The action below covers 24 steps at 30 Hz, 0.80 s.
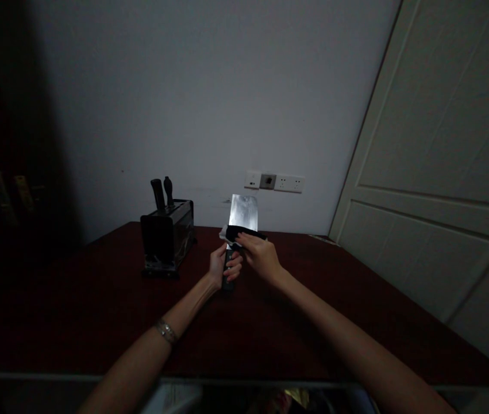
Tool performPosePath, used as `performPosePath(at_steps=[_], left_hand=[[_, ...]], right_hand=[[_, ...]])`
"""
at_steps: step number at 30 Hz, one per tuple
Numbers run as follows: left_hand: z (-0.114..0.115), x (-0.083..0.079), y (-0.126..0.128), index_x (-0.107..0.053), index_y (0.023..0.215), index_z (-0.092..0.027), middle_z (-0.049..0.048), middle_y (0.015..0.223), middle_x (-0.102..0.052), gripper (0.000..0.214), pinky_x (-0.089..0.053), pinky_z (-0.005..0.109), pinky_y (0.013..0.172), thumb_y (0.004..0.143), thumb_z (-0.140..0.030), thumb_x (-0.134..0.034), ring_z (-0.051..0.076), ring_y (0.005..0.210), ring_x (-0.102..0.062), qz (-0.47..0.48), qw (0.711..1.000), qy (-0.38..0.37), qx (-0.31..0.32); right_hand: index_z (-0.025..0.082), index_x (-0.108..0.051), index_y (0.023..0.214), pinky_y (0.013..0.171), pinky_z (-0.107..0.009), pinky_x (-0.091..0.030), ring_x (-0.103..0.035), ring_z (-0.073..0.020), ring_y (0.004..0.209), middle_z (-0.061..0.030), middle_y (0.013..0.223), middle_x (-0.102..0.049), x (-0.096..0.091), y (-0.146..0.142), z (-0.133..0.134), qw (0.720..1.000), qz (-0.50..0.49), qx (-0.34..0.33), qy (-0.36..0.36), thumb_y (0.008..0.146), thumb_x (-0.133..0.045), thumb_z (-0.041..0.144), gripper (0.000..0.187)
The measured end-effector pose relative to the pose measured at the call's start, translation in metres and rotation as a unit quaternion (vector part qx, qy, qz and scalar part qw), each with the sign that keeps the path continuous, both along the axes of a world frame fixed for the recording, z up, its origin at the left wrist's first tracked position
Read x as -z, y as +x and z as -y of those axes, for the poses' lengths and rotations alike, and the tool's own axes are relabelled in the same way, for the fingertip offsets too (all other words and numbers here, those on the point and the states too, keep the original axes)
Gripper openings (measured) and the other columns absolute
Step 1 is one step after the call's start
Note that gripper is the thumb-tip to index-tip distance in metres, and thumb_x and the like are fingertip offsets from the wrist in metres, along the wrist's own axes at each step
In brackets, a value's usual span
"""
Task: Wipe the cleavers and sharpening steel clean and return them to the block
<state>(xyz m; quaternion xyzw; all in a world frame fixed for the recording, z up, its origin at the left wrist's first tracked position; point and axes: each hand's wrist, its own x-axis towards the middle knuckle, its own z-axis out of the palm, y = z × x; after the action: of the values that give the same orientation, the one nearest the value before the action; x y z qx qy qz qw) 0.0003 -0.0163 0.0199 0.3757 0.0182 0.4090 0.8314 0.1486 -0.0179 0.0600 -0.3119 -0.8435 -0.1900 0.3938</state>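
My left hand (222,267) is wrapped round the black handle of a cleaver (243,211), whose broad shiny blade points up and away from me. Against the lower part of the blade, my right hand (261,253) presses a black and white cloth (246,232), fingers closed over it. The cloth hides the base of the blade. To the left stands a dark knife block (167,233) with two black handles sticking out of its top.
The dark red table (296,322) runs back to a pale wall with a row of sockets (274,181). A white panelled door (434,241) stands on the right. Blurred items lie below the table's front edge.
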Motion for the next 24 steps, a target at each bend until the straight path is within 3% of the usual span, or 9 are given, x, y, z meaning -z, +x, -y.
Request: performPosePath(at_steps=[3, 8, 15, 20, 24], left_hand=[[0.0, 0.0, 0.001, -0.037, 0.061, -0.017, -0.0072, 0.044, -0.025, 0.042, -0.023, 0.017, 0.023, 0.087, -0.048, -0.028, 0.005, 0.027, -0.016, -0.003, 1.0, 0.012, 0.011], [0.002, 0.0, 0.003, -0.036, 0.062, -0.018, -0.0073, 0.044, -0.027, 0.04, -0.024, 0.017, 0.024, 0.086, -0.049, -0.032, 0.005, 0.027, -0.017, -0.025, 0.998, 0.028, 0.049], [-0.004, 0.004, 0.0, -0.036, 0.061, -0.018, -0.0069, 0.044, -0.027, 0.032, -0.025, 0.018, 0.024, 0.084, -0.04, -0.03, 0.005, 0.027, -0.016, -0.005, 1.0, 0.026, 0.017], [-0.001, -0.001, 0.001, -0.038, 0.064, -0.017, -0.0069, 0.045, -0.028, 0.04, -0.025, 0.017, 0.024, 0.087, -0.049, -0.028, 0.005, 0.027, -0.017, -0.014, 0.998, 0.033, 0.046], [-0.001, -0.002, 0.0, -0.039, 0.063, -0.017, -0.0065, 0.045, -0.028, 0.039, -0.024, 0.017, 0.024, 0.088, -0.044, -0.027, 0.006, 0.027, -0.018, -0.011, 0.999, 0.031, 0.035]], right_hand=[[0.017, -0.062, 0.109, 0.086, -0.031, -0.049, -0.059, -0.0192, 0.105, -0.0096, 0.114, -0.063, -0.008, 0.012, 0.0, 1.0, 0.018, -0.013, 0.002, 0.079, -0.053, 0.008, 0.032], [0.02, -0.065, 0.102, 0.082, -0.033, -0.049, -0.062, -0.0204, 0.097, -0.0082, 0.107, -0.066, -0.036, 0.029, -0.015, 0.999, -0.024, 0.03, -0.003, 0.081, -0.055, 0.015, 0.024], [0.02, -0.064, 0.104, 0.077, -0.029, -0.047, -0.059, -0.0185, 0.091, -0.0071, 0.099, -0.067, -0.029, 0.011, 0.004, 0.988, 0.12, -0.08, -0.051, 0.08, -0.055, 0.013, 0.027], [0.022, -0.061, 0.111, 0.077, -0.031, -0.045, -0.056, -0.0186, 0.09, -0.008, 0.101, -0.06, -0.056, 0.013, -0.012, 0.992, 0.074, -0.066, -0.074, 0.082, -0.053, 0.018, 0.03], [0.02, -0.063, 0.108, 0.078, -0.031, -0.044, -0.053, -0.0185, 0.091, -0.0084, 0.097, -0.056, -0.051, 0.006, -0.011, 0.986, 0.087, -0.107, -0.096, 0.081, -0.056, 0.018, 0.028]])
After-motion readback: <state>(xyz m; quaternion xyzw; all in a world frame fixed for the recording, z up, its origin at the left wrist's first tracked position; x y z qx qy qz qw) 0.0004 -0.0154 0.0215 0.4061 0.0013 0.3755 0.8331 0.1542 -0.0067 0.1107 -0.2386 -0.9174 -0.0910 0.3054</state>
